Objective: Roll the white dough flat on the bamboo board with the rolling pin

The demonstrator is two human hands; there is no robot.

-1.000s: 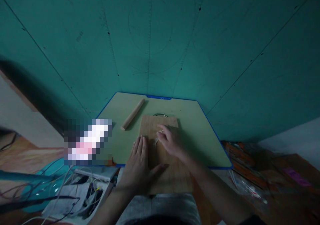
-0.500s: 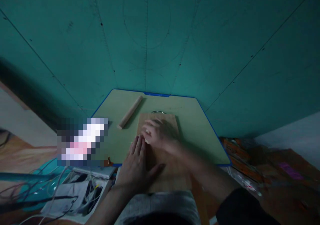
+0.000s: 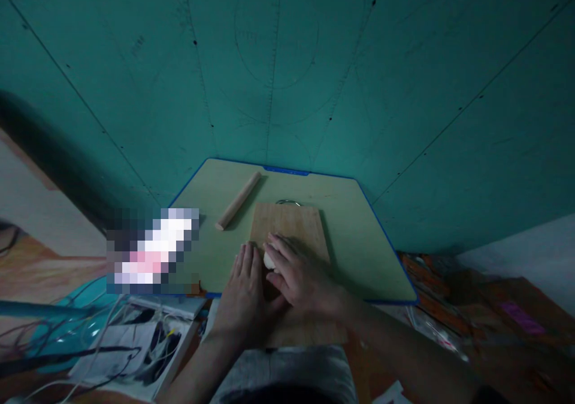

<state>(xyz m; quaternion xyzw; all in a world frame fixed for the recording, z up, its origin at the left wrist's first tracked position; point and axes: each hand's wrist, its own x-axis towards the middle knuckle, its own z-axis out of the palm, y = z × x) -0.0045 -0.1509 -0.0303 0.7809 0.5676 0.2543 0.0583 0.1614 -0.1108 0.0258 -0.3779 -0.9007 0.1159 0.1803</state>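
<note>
A wooden cutting board point(image 3: 309, 326) with a metal handle at its far end lies on the table. My right hand point(image 3: 300, 275) curls over a small white lump of dough point(image 3: 268, 261) on the board; the hand covers most of the lump. Along the board's left side, my left hand point(image 3: 245, 290) rests with straight fingers, its thumb pointing right across the wood. No object shows in the left hand. A wooden rolling pin point(image 3: 238, 201) lies at a slant beyond it, left of the board, touched by neither hand.
The pale table top point(image 3: 359, 230) has a blue rim and stands against a green wall point(image 3: 296, 63). A pixelated bright patch point(image 3: 157, 248) covers the table's left edge. Below left is a white box point(image 3: 135, 356) with cables; cardboard boxes point(image 3: 507, 314) stand at right.
My right hand has drawn back toward me along the board, and its fingers now lie over the dough. My left hand has stayed by the board's left side.
</note>
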